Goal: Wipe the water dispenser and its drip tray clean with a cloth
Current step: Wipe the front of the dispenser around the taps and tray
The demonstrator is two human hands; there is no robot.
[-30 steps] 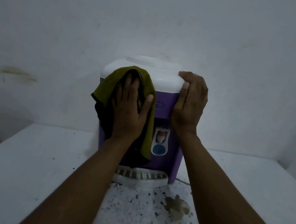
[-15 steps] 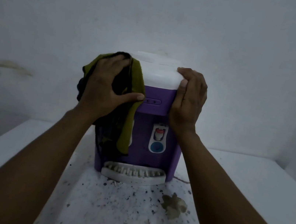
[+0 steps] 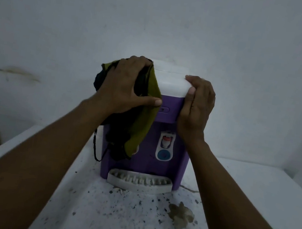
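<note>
L hand [image 3: 122, 88] slid cloth [image 3: 142, 125] to dispenser [image 3: 157, 167] top-left corner, fingers curled over it; R hand [image 3: 196, 109] grips right corner.

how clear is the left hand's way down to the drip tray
Likely yes. The left hand holds the cloth on the top left corner of the water dispenser; the drip tray juts out uncovered below, with only bare purple front between. The right hand grips the far side.
</note>
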